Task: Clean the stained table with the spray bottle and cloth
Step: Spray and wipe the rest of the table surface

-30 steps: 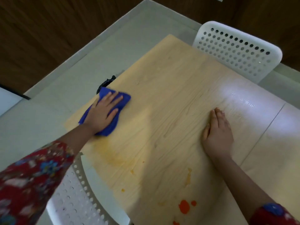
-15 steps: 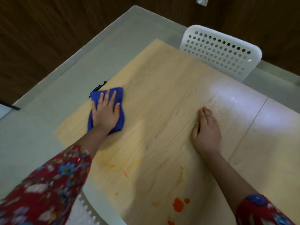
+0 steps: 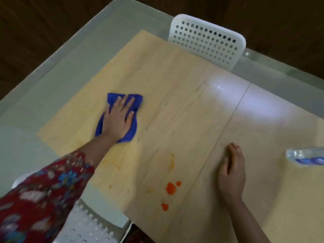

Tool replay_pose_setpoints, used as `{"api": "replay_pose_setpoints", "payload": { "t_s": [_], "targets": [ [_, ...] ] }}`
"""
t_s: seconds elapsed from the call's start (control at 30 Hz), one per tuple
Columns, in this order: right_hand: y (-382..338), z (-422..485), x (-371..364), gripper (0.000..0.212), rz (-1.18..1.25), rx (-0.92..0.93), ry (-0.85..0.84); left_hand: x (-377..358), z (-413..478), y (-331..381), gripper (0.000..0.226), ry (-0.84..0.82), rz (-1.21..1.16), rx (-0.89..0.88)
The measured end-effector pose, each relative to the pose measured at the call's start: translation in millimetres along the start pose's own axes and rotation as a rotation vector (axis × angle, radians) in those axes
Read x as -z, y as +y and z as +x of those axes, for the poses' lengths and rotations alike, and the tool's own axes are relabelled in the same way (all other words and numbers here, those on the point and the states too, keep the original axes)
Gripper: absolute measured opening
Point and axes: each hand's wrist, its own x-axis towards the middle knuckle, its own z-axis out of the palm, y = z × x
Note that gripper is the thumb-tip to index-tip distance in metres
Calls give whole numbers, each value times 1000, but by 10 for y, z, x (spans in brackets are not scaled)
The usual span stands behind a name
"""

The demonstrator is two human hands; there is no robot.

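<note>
A: Why is the left hand (image 3: 117, 120) spread flat like that?
B: To press the crumpled blue cloth (image 3: 122, 102) onto the pale wooden bench (image 3: 184, 102), above the orange stains (image 3: 171, 188). The right hand (image 3: 232, 174) lies open and empty, probably bracing.
A: And the clear plastic spray bottle (image 3: 306, 156)?
B: On its side at the right edge, away from the wiping

- The left sleeve (image 3: 40, 195) is red cloth with a busy floral print: blue, white and pale pink blossoms.
- It ends partway down the forearm; its edge looks blurred.
- Both hands are bare: left (image 3: 117, 120), right (image 3: 231, 174).
</note>
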Motion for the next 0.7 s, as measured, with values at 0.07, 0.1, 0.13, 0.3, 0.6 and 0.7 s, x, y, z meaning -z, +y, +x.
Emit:
{"api": "replay_pose_setpoints", "payload": {
  "t_s": [0.07,0.1,0.13,0.3,0.6,0.7],
  "targets": [
    [26,-50,-44,49,-2,67,-23,15,263,293,55,14,-13,176],
    [10,-41,-36,47,22,76,-22,-12,344,490,55,5,-20,172],
    [-12,-30,-25,45,58,66,-12,-44,378,699,55,-6,-28,121],
    [-9,-46,43,40,219,115,44,-175,-539,1438,55,-145,-11,-529],
    [-30,-49,59,46,434,49,129,-75,-405,1231,61,-80,-71,-126],
    [-6,-55,81,47,561,31,195,-284,-901,1969,59,-141,-88,-419]
  ]
}}
